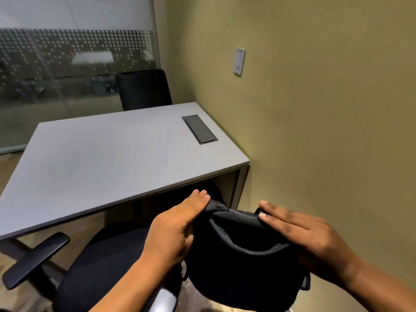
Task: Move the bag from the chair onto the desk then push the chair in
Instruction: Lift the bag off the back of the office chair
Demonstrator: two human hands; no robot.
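I hold a black bag (pixel 243 273) by its top edge, low in front of me, to the right of the chair seat. My left hand (pixel 177 230) grips the bag's upper left corner, and my right hand (pixel 299 233) pinches its upper right corner. A curved padded handle runs across the bag's top. The black office chair (pixel 101 260) stands pulled out from the desk, its seat below my left forearm and one armrest (pixel 33 260) at the lower left. The grey desk (pixel 108 163) lies just beyond the bag, its near edge above my fingers.
A dark cable hatch (pixel 200 129) is set into the desk's far right. A second black chair (pixel 144 90) stands behind the desk. An olive wall with a light switch (pixel 239 61) runs along the right; a frosted glass partition (pixel 67 75) is at the back.
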